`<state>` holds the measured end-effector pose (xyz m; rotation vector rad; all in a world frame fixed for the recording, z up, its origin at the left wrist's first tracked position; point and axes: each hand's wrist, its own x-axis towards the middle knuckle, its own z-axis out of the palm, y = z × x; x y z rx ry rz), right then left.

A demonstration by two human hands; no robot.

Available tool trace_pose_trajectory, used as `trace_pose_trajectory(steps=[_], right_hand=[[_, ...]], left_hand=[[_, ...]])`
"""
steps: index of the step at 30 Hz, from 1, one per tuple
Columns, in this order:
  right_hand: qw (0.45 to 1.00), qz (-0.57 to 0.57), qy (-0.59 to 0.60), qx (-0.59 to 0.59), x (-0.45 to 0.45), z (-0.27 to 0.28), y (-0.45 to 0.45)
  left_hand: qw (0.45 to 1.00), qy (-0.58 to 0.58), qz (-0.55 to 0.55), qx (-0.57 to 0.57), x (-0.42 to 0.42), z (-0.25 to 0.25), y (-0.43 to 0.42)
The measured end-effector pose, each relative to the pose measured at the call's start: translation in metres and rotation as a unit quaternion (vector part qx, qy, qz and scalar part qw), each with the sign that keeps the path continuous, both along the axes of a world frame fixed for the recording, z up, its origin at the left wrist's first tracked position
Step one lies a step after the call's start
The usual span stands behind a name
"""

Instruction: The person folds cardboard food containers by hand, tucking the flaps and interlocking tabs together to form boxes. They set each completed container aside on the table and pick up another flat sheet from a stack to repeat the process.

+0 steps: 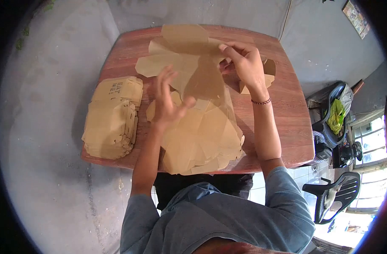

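Note:
An unfolded brown cardboard box blank (187,57), with flaps spread, is tilted up over the far middle of the table. My right hand (246,63) pinches its right edge between thumb and fingers. Close to the blank's near left side is my left hand (169,99), slightly blurred, with fingers apart and nothing in it. Below both hands lies a loose pile of flat cardboard blanks (197,137). A partly visible folded cardboard box (269,79) stands behind my right wrist.
A neat stack of flat cardboard pieces (111,120), with printed lettering on top, sits at the left of the reddish wooden table (282,127). Grey walls border the table's far and left sides. To the right are a black plastic chair (339,192) and a bright green bag (336,115).

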<state>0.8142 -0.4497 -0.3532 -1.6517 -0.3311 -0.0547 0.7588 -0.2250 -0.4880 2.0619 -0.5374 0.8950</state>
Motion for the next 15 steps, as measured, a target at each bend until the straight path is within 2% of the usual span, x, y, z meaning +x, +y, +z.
trace_pose_trajectory(steps=[1, 3, 4, 6, 7, 8, 10, 11, 15], right_hand=[[1.000, 0.001, -0.001, 0.000, -0.001, 0.000, 0.002], [0.999, 0.038, 0.029, -0.007, -0.008, 0.001, 0.008], [0.999, 0.039, 0.027, -0.008, -0.010, 0.000, 0.010], [0.996, 0.069, 0.010, -0.059, -0.014, -0.003, 0.015], [0.993, 0.081, 0.001, -0.085, -0.017, -0.001, 0.016], [0.993, 0.081, -0.001, -0.086, -0.018, -0.002, 0.017], [0.983, 0.101, -0.069, -0.139, -0.018, -0.008, 0.018], [0.978, 0.112, -0.089, -0.151, -0.021, -0.006, 0.016], [0.971, 0.119, -0.139, -0.156, -0.026, -0.003, 0.013]], left_hand=[[1.000, -0.001, 0.001, 0.000, -0.002, 0.001, -0.008], [0.995, -0.080, -0.057, 0.027, -0.006, 0.003, -0.031], [0.995, -0.082, -0.056, 0.026, -0.009, 0.002, -0.039], [0.998, -0.002, -0.064, 0.017, -0.015, -0.003, -0.050], [0.996, -0.051, -0.023, 0.062, -0.017, 0.005, -0.054], [0.996, -0.053, -0.022, 0.062, -0.015, -0.002, -0.051], [0.993, 0.059, -0.079, -0.060, -0.011, -0.016, -0.045], [0.993, 0.055, -0.040, -0.098, -0.014, -0.019, -0.046], [0.990, 0.022, -0.026, -0.134, -0.018, -0.007, -0.032]])
